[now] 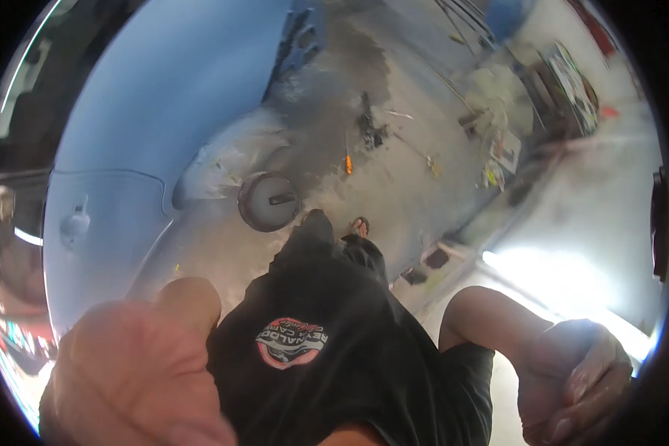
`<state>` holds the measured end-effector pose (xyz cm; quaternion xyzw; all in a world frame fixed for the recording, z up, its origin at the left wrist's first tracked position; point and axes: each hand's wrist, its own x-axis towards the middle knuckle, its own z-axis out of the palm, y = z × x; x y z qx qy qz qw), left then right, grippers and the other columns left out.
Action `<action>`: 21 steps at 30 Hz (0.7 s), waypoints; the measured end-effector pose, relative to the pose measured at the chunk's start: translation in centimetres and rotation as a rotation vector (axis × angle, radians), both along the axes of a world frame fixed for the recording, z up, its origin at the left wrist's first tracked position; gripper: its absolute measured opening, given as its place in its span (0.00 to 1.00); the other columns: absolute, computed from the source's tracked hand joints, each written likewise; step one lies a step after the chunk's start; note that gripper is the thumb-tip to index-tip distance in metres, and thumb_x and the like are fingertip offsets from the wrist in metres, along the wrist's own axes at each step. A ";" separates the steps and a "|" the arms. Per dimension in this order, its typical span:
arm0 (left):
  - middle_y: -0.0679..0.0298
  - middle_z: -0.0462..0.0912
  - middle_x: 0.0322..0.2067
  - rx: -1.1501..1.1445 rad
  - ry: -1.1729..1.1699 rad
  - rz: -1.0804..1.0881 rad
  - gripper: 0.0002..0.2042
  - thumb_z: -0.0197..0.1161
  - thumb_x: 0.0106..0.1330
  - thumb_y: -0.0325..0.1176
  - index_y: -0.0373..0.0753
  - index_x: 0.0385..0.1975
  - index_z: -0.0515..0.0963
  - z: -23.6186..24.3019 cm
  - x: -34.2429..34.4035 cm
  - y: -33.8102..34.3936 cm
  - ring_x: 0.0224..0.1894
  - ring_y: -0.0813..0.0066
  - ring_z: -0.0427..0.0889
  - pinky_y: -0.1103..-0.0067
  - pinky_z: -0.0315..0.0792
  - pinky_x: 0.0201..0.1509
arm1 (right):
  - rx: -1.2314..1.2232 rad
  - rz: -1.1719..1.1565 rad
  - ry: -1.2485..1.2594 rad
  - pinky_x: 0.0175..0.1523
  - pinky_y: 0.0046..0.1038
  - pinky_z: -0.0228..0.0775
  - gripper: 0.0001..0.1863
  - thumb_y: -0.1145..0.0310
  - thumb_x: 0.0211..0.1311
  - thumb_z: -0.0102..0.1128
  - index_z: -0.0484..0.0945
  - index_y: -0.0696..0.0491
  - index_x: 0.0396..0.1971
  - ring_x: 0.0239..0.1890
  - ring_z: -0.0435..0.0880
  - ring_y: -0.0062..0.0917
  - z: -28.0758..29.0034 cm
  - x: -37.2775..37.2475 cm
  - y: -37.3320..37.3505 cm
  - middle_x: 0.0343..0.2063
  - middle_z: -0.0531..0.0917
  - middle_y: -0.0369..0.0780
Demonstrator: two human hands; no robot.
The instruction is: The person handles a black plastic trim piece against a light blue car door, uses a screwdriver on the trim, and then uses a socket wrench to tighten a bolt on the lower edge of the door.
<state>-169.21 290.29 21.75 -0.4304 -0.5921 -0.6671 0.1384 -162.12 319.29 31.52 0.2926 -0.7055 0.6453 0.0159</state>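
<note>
My left hand [130, 372] is close to the camera at the lower left, blurred, beside a light blue-grey car body [111, 193] with a door handle; whether its fingers hold anything I cannot make out. My right hand [572, 379] is at the lower right with its fingers curled in, their contents hidden. Between them show my dark shirt and my feet. On the stained floor [401, 193] beyond my feet stands a round bucket-like container [260, 212] with a dark object in it. An orange-handled tool [348, 163] lies farther off.
A dark jumble of parts [368, 123] and long thin rods [416, 149] lie on the floor. At the upper right are a pale crumpled heap [498, 100], small items and a leaning board [569, 85]. A bright light strip [543, 275] glares at the right.
</note>
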 end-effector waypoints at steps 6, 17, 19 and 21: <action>0.52 0.80 0.47 0.039 -0.001 0.230 0.16 0.56 0.70 0.31 0.33 0.54 0.72 -0.1 -2.6 1.2 0.47 0.64 0.82 0.71 0.73 0.55 | 0.024 0.021 -0.095 0.30 0.14 0.68 0.04 0.69 0.67 0.57 0.78 0.50 0.32 0.23 0.71 0.13 -0.8 -7.2 1.2 0.20 0.72 0.29; 0.50 0.76 0.59 0.121 -0.875 0.500 0.24 0.56 0.72 0.30 0.31 0.66 0.64 -17.1 -13.2 4.5 0.60 0.65 0.76 0.72 0.67 0.66 | -0.312 0.202 0.198 0.40 0.41 0.83 0.06 0.80 0.60 0.60 0.80 0.60 0.37 0.35 0.88 0.41 -14.6 -25.3 -0.8 0.28 0.85 0.49; 0.54 0.78 0.56 -0.216 -1.126 0.515 0.23 0.58 0.72 0.38 0.35 0.64 0.69 -29.9 -12.6 6.6 0.58 0.67 0.78 0.74 0.69 0.63 | -0.293 0.372 0.149 0.41 0.43 0.82 0.09 0.77 0.64 0.58 0.78 0.61 0.43 0.37 0.88 0.44 -15.3 -27.0 -2.9 0.33 0.85 0.51; 0.54 0.80 0.53 -0.623 -1.239 0.468 0.23 0.59 0.70 0.42 0.39 0.61 0.72 -39.8 -9.3 8.6 0.55 0.64 0.80 0.71 0.71 0.60 | -0.332 0.661 0.085 0.41 0.46 0.82 0.15 0.74 0.66 0.57 0.73 0.60 0.51 0.37 0.87 0.46 -15.4 -29.8 -4.7 0.34 0.84 0.53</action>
